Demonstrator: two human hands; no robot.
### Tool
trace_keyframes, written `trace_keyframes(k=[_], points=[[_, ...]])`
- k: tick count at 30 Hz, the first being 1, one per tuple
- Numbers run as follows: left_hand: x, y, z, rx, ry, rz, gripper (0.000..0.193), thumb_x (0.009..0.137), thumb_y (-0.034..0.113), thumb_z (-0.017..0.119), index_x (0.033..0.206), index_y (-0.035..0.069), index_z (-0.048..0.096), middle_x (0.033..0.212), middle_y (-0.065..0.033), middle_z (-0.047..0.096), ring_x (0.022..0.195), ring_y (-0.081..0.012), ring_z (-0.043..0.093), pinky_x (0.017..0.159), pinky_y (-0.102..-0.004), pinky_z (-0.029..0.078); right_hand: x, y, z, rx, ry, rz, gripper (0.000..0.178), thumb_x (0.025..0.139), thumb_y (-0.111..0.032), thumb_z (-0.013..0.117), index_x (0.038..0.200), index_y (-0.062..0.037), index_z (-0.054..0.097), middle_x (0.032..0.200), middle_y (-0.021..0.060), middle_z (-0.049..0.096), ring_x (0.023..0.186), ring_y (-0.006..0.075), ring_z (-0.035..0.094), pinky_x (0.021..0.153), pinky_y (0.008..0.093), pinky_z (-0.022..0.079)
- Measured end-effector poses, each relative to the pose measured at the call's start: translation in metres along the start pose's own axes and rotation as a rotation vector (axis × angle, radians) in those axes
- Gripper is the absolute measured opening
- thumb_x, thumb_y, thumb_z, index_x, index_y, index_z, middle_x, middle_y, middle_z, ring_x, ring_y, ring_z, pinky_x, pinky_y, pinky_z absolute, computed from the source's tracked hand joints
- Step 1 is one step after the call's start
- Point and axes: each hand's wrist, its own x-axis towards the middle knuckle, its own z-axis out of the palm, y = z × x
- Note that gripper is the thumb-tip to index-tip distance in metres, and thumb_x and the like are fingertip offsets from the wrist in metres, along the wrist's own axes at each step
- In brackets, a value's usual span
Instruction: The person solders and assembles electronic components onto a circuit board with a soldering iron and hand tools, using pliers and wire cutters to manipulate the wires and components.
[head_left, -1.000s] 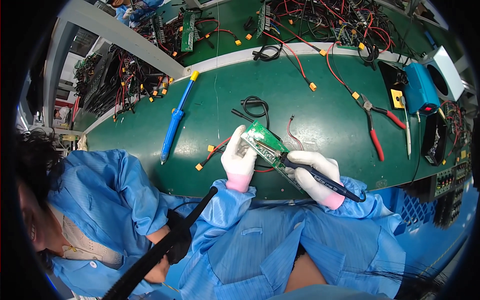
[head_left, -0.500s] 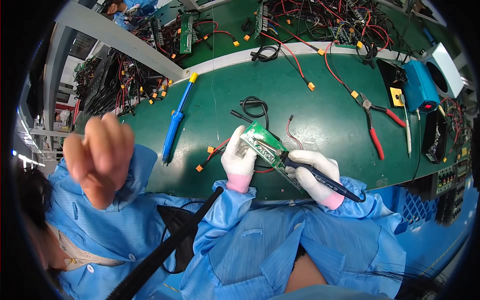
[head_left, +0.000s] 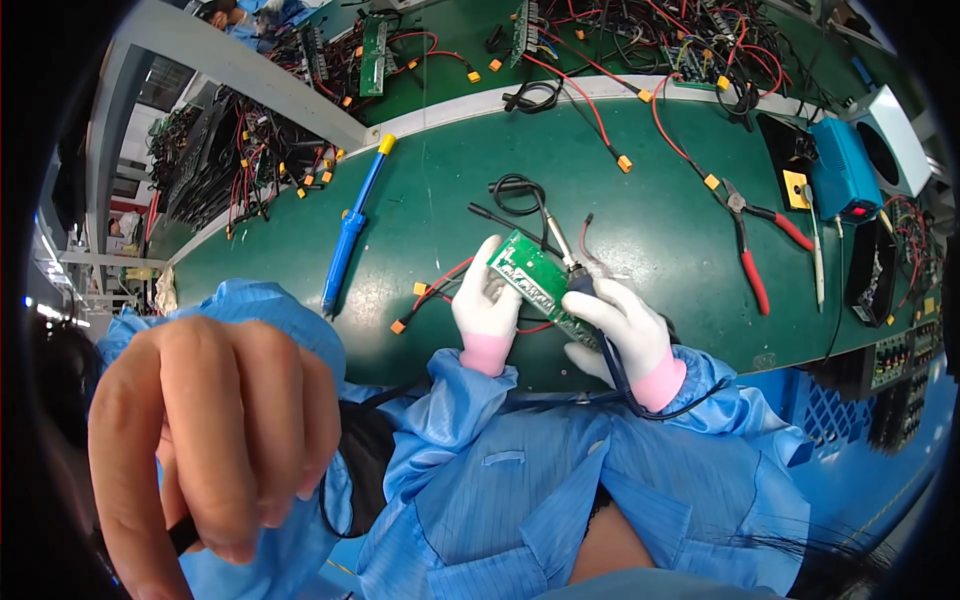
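Note:
My gloved left hand (head_left: 486, 310) grips the upper left end of a green circuit board (head_left: 530, 265), tilted above the green bench. A row of pale solder spots runs along the board. A soldering iron (head_left: 560, 240) is in my gloved right hand (head_left: 630, 335), its metal shaft pointing up and away, just past the board's far edge. Fingers of that hand also lie close against the board's lower right end; whether they touch it is unclear. Behind the board lies a black cable (head_left: 538, 195). Red and black wires with yellow connectors (head_left: 398, 326) lie left of and under the board.
A co-worker's bare hand (head_left: 225, 430) fills the lower left. On the bench lie a blue solder sucker (head_left: 346, 245) and red-handled pliers (head_left: 748, 260). To the right stand a teal soldering station (head_left: 843, 170), a yellow sponge (head_left: 797, 188) and a black tray (head_left: 872, 280). Wired boards crowd the back.
The soldering iron has come off the board's face and swung to point up and away. My right hand has turned with it. The co-worker's hand has moved down and looms larger.

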Motion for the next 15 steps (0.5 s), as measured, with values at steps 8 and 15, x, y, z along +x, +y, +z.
trace_keyframes(k=[8, 15], points=[[-0.008, 0.017, -0.045, 0.458, -0.059, 0.167, 0.040, 0.076, 0.000, 0.063, 0.116, -0.002, 0.062, 0.096, -0.0130, 0.069, 0.081, -0.0186, 0.065, 0.075, -0.0254, 0.051, -0.005, 0.028, -0.027, -0.090, -0.075, 0.062, 0.058, 0.064, -0.006, 0.069, 0.121, -0.0067, 0.056, 0.116, 0.0163, 0.056, 0.094, 0.0326, 0.060, 0.081, 0.0340, 0.049], [0.036, 0.019, -0.057, 0.974, -0.289, 0.647, 0.039, 0.077, 0.003, 0.058, 0.114, 0.011, 0.064, 0.119, -0.0080, 0.062, 0.087, -0.0230, 0.063, 0.074, -0.0291, 0.050, -0.002, 0.054, -0.054, -0.110, -0.148, 0.046, 0.056, 0.067, -0.010, 0.068, 0.122, -0.0068, 0.056, 0.124, 0.0180, 0.054, 0.105, 0.0338, 0.058, 0.088, 0.0345, 0.047]])
